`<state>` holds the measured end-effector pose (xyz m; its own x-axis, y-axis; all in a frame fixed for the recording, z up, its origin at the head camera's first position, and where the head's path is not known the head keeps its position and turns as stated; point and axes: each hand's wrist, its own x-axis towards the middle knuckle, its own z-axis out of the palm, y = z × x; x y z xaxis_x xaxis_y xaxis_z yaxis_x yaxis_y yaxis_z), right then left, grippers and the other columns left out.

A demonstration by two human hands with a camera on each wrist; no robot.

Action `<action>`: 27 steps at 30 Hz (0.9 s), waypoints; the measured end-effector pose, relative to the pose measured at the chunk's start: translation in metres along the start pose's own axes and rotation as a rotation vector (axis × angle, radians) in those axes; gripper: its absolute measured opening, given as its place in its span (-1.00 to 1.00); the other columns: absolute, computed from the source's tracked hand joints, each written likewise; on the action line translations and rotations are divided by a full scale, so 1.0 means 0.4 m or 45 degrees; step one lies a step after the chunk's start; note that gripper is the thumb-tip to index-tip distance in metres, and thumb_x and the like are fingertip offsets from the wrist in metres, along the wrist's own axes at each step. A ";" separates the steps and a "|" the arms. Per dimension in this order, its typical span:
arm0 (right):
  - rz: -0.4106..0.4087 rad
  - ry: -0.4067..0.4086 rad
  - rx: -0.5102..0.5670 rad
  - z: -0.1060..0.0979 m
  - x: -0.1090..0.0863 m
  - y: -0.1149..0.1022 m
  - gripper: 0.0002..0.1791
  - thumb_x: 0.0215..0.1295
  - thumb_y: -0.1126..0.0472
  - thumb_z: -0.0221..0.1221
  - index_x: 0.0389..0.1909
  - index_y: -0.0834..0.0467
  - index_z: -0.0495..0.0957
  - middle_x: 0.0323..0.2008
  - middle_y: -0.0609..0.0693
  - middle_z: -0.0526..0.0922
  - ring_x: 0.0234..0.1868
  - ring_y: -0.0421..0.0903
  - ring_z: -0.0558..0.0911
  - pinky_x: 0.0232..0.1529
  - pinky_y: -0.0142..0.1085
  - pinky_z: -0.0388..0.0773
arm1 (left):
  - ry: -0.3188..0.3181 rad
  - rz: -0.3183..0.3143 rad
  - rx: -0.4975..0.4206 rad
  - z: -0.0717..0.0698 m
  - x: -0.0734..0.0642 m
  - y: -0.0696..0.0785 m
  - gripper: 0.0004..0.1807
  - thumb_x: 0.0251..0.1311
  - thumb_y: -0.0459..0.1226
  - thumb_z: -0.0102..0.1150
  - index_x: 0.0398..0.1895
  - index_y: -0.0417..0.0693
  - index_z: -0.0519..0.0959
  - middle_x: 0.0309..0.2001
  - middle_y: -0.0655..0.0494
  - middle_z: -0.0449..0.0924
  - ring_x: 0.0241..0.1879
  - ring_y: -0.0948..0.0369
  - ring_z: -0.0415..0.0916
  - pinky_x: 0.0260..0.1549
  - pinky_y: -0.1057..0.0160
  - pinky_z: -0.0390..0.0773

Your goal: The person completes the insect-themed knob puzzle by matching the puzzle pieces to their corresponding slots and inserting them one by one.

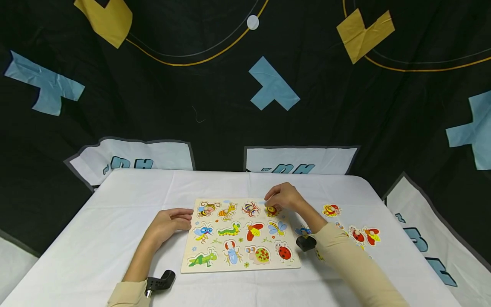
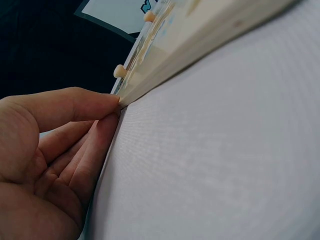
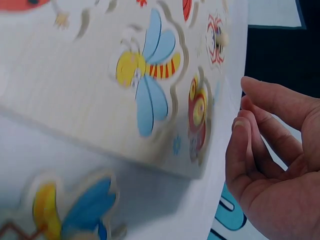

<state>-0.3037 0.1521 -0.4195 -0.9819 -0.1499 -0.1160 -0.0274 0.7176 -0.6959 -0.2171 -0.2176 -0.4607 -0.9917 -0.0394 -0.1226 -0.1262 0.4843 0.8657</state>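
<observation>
A wooden insect puzzle board [image 1: 245,270] lies flat on the white table. My left hand [image 1: 166,228] is at its left edge, with straight fingertips touching the side in the left wrist view. My right hand [image 1: 284,197] hovers at the board's far right corner, above a yellow-and-red bug picture [image 3: 198,115]. Its fingers are loosely bent, and nothing shows between them in the right wrist view. The spider piece [image 3: 216,40] with a wooden peg sits close by on the board. A blue-winged picture [image 3: 150,72] lies in an outlined recess nearer to me.
Several loose insect pieces lie right of the board, among them a yellow-and-red bug [image 1: 331,209], a ladybug [image 1: 356,235] and a red-winged bug [image 1: 372,236]. A blue-winged piece [image 1: 303,231] is close to the board's right edge. My right sleeve [image 1: 349,260] covers some pieces. Black cloth [image 1: 215,128] hangs behind.
</observation>
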 end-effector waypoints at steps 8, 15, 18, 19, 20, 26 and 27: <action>0.041 0.012 0.037 -0.051 -0.009 0.031 -0.79 0.08 0.19 0.48 -0.27 0.16 0.77 -0.34 0.01 0.74 -0.31 -0.08 0.58 -0.32 -0.33 0.48 | 0.000 -0.004 -0.007 0.002 0.002 0.001 -0.43 0.02 -0.30 0.44 0.20 -0.10 0.63 -0.03 0.03 0.75 -0.08 0.26 0.62 0.06 0.19 0.44; 0.063 0.027 0.032 -0.088 -0.027 0.067 -0.76 0.09 0.19 0.46 -0.21 0.17 0.77 -0.28 0.04 0.73 -0.28 -0.09 0.63 -0.27 -0.29 0.55 | -0.013 -0.004 -0.021 0.002 0.002 -0.001 -0.42 0.03 -0.31 0.44 0.21 -0.13 0.62 -0.02 0.01 0.74 -0.09 0.27 0.64 0.06 0.19 0.44; 0.075 0.049 0.035 -0.104 -0.035 0.089 -0.75 0.09 0.18 0.46 -0.21 0.16 0.77 -0.30 0.03 0.73 -0.28 -0.08 0.64 -0.23 -0.26 0.57 | -0.012 -0.004 -0.028 0.002 0.002 -0.002 -0.42 0.02 -0.32 0.45 0.21 -0.14 0.62 -0.02 0.01 0.74 -0.11 0.27 0.66 0.06 0.20 0.44; 0.077 0.054 0.037 -0.109 -0.036 0.097 -0.75 0.09 0.17 0.46 -0.20 0.16 0.76 -0.30 0.03 0.73 -0.28 -0.08 0.64 -0.21 -0.24 0.58 | -0.009 -0.004 -0.024 0.002 0.002 -0.002 -0.42 0.02 -0.32 0.45 0.20 -0.13 0.62 -0.02 0.01 0.74 -0.11 0.27 0.65 0.06 0.20 0.44; 0.072 0.059 0.039 -0.114 -0.038 0.104 -0.75 0.09 0.17 0.46 -0.20 0.17 0.76 -0.31 0.03 0.73 -0.28 -0.08 0.65 -0.20 -0.20 0.60 | -0.007 -0.004 -0.015 0.001 0.002 -0.002 -0.42 0.01 -0.32 0.45 0.20 -0.13 0.63 -0.03 0.02 0.74 -0.10 0.28 0.63 0.06 0.20 0.43; 0.093 0.087 0.048 -0.147 -0.047 0.144 -0.72 0.09 0.17 0.45 -0.18 0.18 0.75 -0.30 0.03 0.74 -0.28 -0.08 0.65 -0.11 -0.08 0.62 | 0.000 -0.003 -0.004 0.000 0.001 0.000 -0.43 0.02 -0.31 0.45 0.20 -0.11 0.63 -0.04 0.04 0.75 -0.08 0.27 0.60 0.07 0.19 0.43; 0.102 0.092 0.049 -0.152 -0.049 0.148 -0.72 0.10 0.17 0.45 -0.17 0.18 0.76 -0.30 0.02 0.73 -0.28 -0.08 0.65 -0.09 -0.08 0.62 | -0.001 -0.004 -0.011 0.000 0.001 0.000 -0.43 0.02 -0.32 0.45 0.20 -0.12 0.63 -0.04 0.03 0.75 -0.09 0.26 0.62 0.07 0.19 0.43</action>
<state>-0.2974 0.2389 -0.4152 -0.9916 -0.0424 -0.1218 0.0577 0.6987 -0.7131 -0.2175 -0.2177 -0.4608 -0.9912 -0.0399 -0.1259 -0.1296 0.4765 0.8695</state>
